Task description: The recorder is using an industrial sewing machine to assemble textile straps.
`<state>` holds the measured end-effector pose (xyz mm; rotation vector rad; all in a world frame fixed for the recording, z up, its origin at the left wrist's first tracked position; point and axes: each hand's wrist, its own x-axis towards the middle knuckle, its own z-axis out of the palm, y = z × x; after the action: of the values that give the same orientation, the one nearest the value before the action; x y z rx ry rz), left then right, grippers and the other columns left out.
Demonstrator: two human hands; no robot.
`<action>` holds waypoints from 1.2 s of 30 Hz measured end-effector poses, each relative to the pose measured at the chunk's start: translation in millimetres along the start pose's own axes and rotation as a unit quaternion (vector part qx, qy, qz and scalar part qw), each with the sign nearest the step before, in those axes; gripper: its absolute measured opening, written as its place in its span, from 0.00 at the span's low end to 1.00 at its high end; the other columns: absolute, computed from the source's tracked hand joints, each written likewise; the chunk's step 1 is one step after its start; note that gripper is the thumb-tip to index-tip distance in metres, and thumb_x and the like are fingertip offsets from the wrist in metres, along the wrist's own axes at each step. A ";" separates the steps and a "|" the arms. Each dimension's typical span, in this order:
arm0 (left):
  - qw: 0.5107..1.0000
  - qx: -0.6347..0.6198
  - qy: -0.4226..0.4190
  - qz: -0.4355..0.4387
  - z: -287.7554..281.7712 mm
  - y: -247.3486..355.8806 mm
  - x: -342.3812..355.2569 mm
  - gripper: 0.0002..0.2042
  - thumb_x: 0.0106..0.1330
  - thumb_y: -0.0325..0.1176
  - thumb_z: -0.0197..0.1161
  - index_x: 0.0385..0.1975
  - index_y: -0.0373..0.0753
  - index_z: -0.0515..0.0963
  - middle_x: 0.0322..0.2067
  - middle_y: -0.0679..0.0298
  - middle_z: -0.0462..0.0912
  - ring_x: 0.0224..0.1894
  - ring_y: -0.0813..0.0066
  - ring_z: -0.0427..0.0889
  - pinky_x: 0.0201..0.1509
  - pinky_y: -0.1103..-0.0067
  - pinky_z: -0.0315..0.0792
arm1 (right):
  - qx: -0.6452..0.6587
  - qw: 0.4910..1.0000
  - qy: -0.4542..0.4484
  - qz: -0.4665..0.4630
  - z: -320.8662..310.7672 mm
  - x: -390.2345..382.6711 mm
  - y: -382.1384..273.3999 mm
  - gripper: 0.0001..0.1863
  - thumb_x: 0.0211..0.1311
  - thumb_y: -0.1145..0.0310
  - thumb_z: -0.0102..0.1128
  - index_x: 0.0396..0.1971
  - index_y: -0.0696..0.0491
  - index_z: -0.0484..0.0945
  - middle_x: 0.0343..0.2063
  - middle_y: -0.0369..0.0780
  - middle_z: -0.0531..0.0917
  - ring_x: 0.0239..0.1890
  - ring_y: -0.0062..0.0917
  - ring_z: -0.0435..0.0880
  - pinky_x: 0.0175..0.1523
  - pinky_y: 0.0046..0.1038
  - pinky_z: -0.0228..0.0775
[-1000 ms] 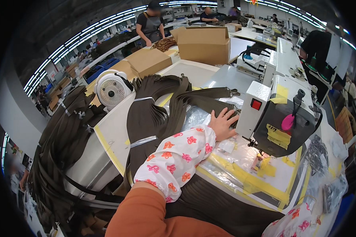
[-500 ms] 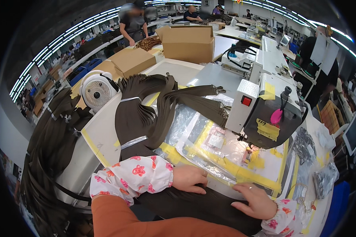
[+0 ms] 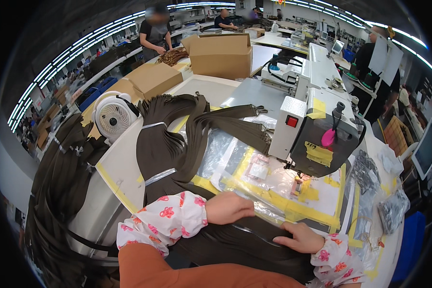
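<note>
A stack of dark olive-brown webbing straps (image 3: 245, 252) lies across the near edge of the worktable. My left hand (image 3: 230, 208) is closed at the stack's far edge, fingers together and pointing right; its thumb is hidden. Farther right, my right hand (image 3: 301, 238) grips the same stack's edge, thumb on top and fingers bent at the far side. More straps (image 3: 161, 139), tied with pale bands, run from the table's middle toward my left sleeve. An industrial sewing machine (image 3: 317, 139) stands beyond my right hand, its lamp lighting a yellow-taped clear template (image 3: 273, 185).
A white fan (image 3: 113, 120) stands at the left above a long hanging bundle of straps (image 3: 57, 192). Cardboard boxes (image 3: 221, 57) sit at the back. Plastic-wrapped packs (image 3: 392, 209) lie at the right edge. A person (image 3: 154, 36) stands behind the boxes; another (image 3: 369, 53) is at far right.
My left hand has moved up and slightly right, its fingers now closer together. My right hand has moved slightly left, its thumb and fingers closing on the straps. The whole view has shifted slightly.
</note>
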<state>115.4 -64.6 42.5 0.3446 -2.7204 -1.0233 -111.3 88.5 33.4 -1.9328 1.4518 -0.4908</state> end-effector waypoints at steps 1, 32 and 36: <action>0.994 0.050 0.096 0.016 -7.8 -1.5 2.3 0.09 0.57 0.37 0.58 0.24 0.38 0.75 0.16 0.56 0.75 0.22 0.57 0.76 0.26 0.73 0.69 | -0.032 0.999 0.035 -0.023 -7.8 -1.8 1.0 0.17 0.54 0.56 0.57 0.25 0.57 0.70 0.17 0.46 0.74 0.22 0.38 0.76 0.27 0.33 0.64; 0.998 -0.054 -0.010 0.025 59.9 -13.1 108.9 0.09 0.55 0.33 0.61 0.21 0.34 0.76 0.16 0.54 0.75 0.16 0.62 0.74 0.21 0.77 0.66 | -0.399 0.781 0.395 0.275 -97.4 -99.2 178.7 0.06 0.51 0.71 0.52 0.25 0.58 0.73 0.27 0.47 0.76 0.34 0.41 0.76 0.39 0.36 0.69; 0.997 -0.045 -0.009 0.058 64.5 -23.3 106.6 0.12 0.57 0.40 0.58 0.21 0.38 0.77 0.16 0.55 0.76 0.21 0.57 0.76 0.24 0.70 0.68 | -0.447 0.760 0.332 0.335 -119.9 -78.5 241.6 0.11 0.50 0.69 0.51 0.32 0.58 0.73 0.29 0.45 0.76 0.35 0.39 0.77 0.40 0.35 0.70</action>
<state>-0.6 -72.9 -8.1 0.1603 -2.6643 -1.1161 -381.6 89.5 -43.0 -1.6700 3.1244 -0.1036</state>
